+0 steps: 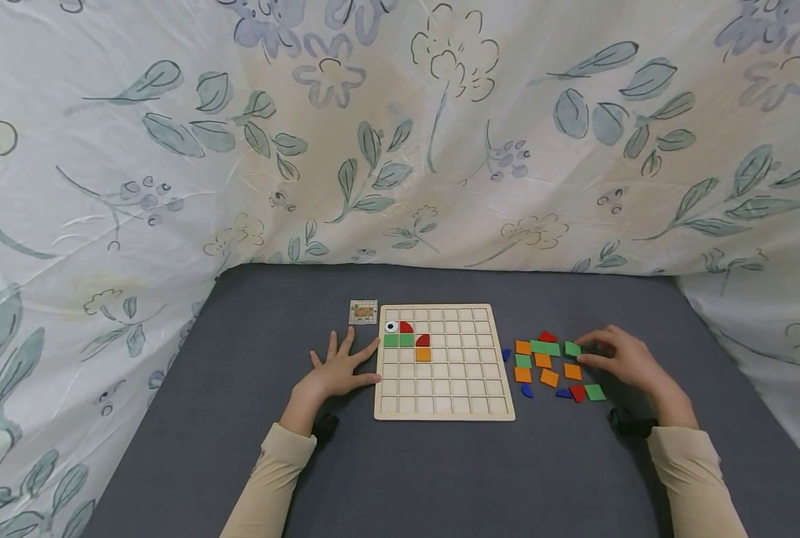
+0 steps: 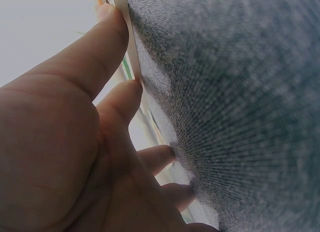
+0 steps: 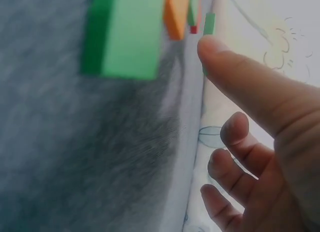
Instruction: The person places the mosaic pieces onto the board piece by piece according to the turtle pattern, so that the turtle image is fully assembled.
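Observation:
My right hand (image 1: 618, 362) pinches a green square tile (image 1: 571, 349) between thumb and fingers at the far right of the loose tiles. In the right wrist view that tile (image 3: 209, 24) shows edge-on past the thumb tip, raised off the cloth. My left hand (image 1: 338, 371) lies with fingers spread, thumb and index fingertip touching the left edge of a wooden grid board (image 1: 444, 417). In the board's upper left cells sit a round eye tile (image 1: 391, 326), two green squares (image 1: 399, 341), two red quarter-round tiles (image 1: 406, 327) and an orange square (image 1: 423, 354).
Several loose orange squares (image 1: 549, 378), green squares (image 1: 594, 392), red tiles (image 1: 577, 393) and blue rounded tiles (image 1: 526, 390) lie right of the board. A small picture card (image 1: 363, 312) lies beyond the left hand. Dark cloth (image 1: 440, 478) covers the table; a floral curtain (image 1: 400, 149) hangs behind.

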The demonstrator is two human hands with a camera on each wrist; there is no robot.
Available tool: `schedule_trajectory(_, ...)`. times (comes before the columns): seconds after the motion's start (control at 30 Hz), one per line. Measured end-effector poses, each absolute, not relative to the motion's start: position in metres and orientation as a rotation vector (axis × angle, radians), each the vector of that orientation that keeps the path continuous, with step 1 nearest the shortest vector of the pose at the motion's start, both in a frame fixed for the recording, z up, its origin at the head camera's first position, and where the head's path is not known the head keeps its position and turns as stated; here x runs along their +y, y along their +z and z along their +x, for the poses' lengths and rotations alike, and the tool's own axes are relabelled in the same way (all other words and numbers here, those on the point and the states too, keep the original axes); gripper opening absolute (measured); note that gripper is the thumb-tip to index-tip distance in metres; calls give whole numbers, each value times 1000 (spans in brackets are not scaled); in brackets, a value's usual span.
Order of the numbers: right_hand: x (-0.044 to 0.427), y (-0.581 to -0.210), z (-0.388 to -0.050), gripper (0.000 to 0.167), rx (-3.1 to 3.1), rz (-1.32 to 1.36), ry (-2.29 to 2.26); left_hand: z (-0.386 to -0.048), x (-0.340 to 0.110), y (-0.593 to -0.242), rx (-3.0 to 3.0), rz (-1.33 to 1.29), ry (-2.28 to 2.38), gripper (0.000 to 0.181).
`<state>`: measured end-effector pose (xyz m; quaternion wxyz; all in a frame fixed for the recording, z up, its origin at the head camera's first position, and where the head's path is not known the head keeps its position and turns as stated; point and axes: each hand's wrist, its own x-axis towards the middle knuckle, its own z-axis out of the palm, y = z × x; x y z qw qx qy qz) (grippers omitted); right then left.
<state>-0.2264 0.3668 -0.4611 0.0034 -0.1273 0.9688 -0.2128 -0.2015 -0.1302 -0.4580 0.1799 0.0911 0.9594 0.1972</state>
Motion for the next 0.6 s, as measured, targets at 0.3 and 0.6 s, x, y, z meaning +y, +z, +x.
schedule_trajectory(0.3,349,-454,-231,31,3048,-468,-692,-202,-130,-458,2718,266,562,72)
schedule_trajectory(0.6,323,-459,-242,30,3022,-553,-736,-202,-130,-459,2714,272,561,73)
